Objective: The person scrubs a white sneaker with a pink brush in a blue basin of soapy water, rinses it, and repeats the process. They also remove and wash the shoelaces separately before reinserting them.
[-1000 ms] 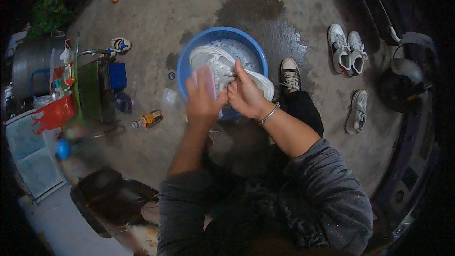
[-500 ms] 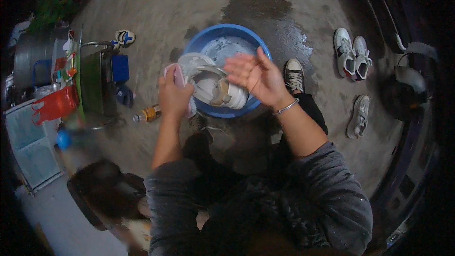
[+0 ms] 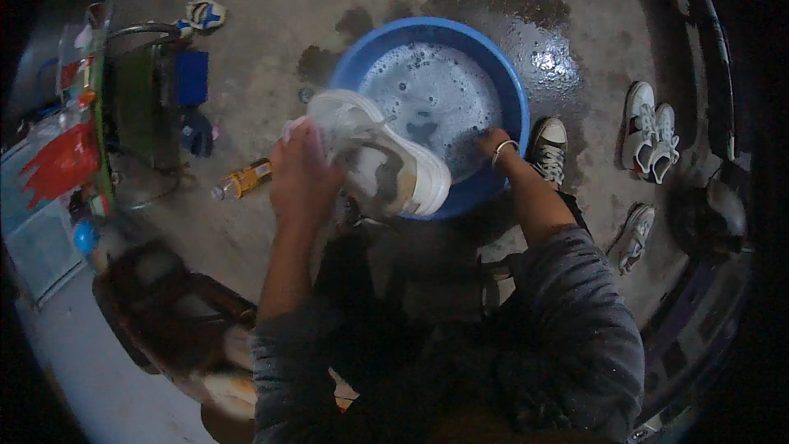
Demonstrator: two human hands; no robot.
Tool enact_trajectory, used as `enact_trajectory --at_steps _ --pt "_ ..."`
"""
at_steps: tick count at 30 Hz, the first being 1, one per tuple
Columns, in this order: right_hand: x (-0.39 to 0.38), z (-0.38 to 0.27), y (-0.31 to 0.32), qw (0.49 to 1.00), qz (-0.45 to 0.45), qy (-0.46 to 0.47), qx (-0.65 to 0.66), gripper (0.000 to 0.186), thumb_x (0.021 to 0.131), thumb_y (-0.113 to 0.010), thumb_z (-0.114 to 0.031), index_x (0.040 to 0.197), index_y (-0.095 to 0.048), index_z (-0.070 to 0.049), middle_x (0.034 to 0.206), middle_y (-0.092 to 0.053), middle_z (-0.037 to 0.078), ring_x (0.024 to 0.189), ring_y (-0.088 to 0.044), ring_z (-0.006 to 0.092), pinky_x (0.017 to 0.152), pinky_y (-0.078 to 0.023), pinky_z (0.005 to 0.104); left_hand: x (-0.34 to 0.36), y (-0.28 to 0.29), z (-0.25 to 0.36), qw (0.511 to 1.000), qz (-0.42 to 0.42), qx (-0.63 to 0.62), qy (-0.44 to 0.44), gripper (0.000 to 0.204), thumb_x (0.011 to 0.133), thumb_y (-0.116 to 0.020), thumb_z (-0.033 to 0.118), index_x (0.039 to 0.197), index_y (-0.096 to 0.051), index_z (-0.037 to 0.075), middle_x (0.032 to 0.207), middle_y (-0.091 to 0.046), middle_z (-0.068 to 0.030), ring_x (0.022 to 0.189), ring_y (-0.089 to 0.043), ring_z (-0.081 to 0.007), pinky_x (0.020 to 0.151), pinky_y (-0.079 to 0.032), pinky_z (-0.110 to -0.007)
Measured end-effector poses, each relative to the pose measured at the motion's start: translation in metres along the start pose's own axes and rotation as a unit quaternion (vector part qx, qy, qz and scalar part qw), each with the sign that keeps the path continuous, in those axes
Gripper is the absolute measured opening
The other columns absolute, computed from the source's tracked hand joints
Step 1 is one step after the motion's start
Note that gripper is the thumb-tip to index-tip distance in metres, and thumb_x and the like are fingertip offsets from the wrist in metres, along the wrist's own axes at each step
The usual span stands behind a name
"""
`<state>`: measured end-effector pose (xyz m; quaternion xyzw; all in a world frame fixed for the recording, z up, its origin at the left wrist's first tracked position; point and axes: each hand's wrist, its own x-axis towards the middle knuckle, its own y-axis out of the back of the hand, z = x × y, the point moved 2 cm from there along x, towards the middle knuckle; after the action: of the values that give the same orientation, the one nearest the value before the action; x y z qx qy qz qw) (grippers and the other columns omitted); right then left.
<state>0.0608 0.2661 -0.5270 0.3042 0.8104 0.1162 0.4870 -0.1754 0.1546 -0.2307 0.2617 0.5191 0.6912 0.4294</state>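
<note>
My left hand (image 3: 304, 181) is closed around the side of a white sneaker (image 3: 423, 173) with a tan heel patch and a grey inside. The sneaker is tilted over the near left rim of a round blue basin (image 3: 516, 90). Between that hand and the sneaker shows part of a pink object (image 3: 297, 128); its kind is not clear. Foamy, bubbly water (image 3: 423, 82) fills the basin. My right hand (image 3: 495, 144), with a bangle at the wrist, reaches into the water at the right side. Its fingers are under the surface and hidden.
To the right stand a pair of white sneakers (image 3: 641, 127), a single sneaker (image 3: 635, 238) and a dark helmet-like object (image 3: 715, 218). A bottle of amber liquid (image 3: 242, 179) lies left of the basin. A brown chair (image 3: 168, 304) is at lower left; wet concrete (image 3: 546, 57) lies beyond the basin.
My right hand has gone from open above the sneaker down into the water. The sneaker has turned in my left hand, uncovering more of the basin. The whole view has shifted.
</note>
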Motion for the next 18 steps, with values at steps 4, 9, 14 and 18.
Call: enact_trajectory --at_steps 4,9,14,18 --pt "0.011 -0.015 -0.032 0.957 0.099 0.050 -0.267 0.043 0.065 -0.056 -0.020 0.102 -0.046 0.001 0.107 -0.045 0.021 0.100 -0.044 0.0319 0.081 -0.037 0.0352 -0.011 -0.016 -0.037 0.991 0.008 -0.112 0.075 0.058 0.059 -0.061 0.009 0.113 -0.039 0.010 0.102 -0.044 -0.0134 0.088 -0.048 -0.0273 0.066 -0.045 -0.034" --pt "0.013 -0.031 -0.078 0.931 -0.187 0.104 -0.296 0.044 0.067 -0.053 -0.029 0.102 -0.048 -0.003 0.095 -0.055 0.016 0.094 -0.049 0.0296 0.080 -0.038 0.0371 -0.010 -0.016 -0.041 0.982 0.007 -0.147 0.122 0.060 0.059 -0.060 0.000 0.114 -0.039 0.011 0.106 -0.042 -0.0113 0.090 -0.049 -0.0207 0.057 -0.048 -0.024" --pt "-0.009 -0.066 -0.019 0.927 -0.148 0.101 -0.330 0.048 0.069 -0.053 -0.034 0.107 -0.047 -0.004 0.107 -0.049 0.015 0.099 -0.047 0.0287 0.081 -0.039 0.0373 -0.015 -0.004 -0.038 0.982 0.008 -0.149 0.113 0.060 0.057 -0.059 -0.003 0.113 -0.041 0.012 0.106 -0.041 -0.0110 0.086 -0.051 -0.0215 0.055 -0.047 -0.024" --pt "-0.031 -0.086 -0.004 0.906 0.122 0.152 -0.376 0.052 0.073 -0.051 -0.036 0.113 -0.042 -0.005 0.114 -0.043 0.016 0.103 -0.044 0.0296 0.085 -0.036 0.0355 -0.028 0.016 -0.024 0.981 0.026 -0.169 0.097 0.060 0.056 -0.057 -0.002 0.113 -0.041 0.011 0.103 -0.043 -0.0115 0.084 -0.051 -0.0211 0.057 -0.046 -0.025"
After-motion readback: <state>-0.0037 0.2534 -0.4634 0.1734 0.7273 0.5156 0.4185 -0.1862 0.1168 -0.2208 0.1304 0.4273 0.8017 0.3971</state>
